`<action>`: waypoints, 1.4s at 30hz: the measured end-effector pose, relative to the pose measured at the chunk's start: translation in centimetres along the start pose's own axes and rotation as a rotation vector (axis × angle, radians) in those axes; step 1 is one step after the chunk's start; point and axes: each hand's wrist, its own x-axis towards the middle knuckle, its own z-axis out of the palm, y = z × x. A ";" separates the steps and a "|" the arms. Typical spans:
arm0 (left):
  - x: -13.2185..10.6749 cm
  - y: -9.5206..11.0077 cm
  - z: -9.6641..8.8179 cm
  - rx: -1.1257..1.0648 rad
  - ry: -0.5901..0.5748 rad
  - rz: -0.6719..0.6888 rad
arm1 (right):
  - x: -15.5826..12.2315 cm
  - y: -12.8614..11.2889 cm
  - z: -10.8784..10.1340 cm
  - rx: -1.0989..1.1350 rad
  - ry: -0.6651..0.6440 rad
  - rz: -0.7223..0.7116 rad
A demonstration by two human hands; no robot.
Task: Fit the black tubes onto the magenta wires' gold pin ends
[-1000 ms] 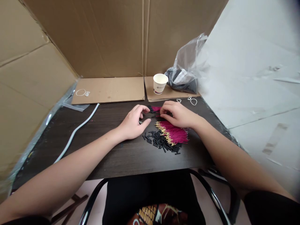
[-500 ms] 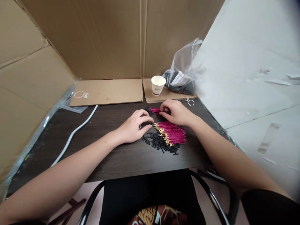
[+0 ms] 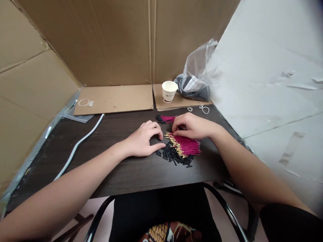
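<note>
A dense pile of magenta wires with gold ends [image 3: 188, 144] lies on the dark table. Loose short black tubes [image 3: 174, 156] are scattered against its front and left side. Just behind lies a smaller row of magenta wires with black ends [image 3: 165, 119]. My right hand [image 3: 190, 126] rests over the back edge of the pile, fingers curled together at the wires; whatever is between the fingertips is hidden. To the left, my left hand [image 3: 145, 139] lies on the table with thumb and forefinger apart, its thumb tip beside the black tubes.
A paper cup [image 3: 169, 92] and a clear plastic bag of dark pieces [image 3: 195, 85] stand at the back right on cardboard. White rubber bands [image 3: 205, 110] lie near them. A pale tube [image 3: 78, 144] curves along the left. Cardboard walls [image 3: 113, 43] enclose the table.
My right hand has come from the rear row of wires toward me, onto the gold-ended pile. My left hand has shifted slightly nearer me. A rubber band near the cup is now uncovered.
</note>
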 end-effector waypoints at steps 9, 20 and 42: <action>0.2 -0.5 -0.1 -0.053 -0.039 0.006 | 0.0 0.0 0.1 -0.025 0.007 0.041; 0.0 -0.5 -0.3 -0.005 -0.052 0.014 | -0.1 -0.3 0.4 0.031 0.070 0.097; 1.1 -0.9 1.0 -0.488 0.317 -0.292 | 0.3 -1.2 1.3 -0.002 0.226 -0.028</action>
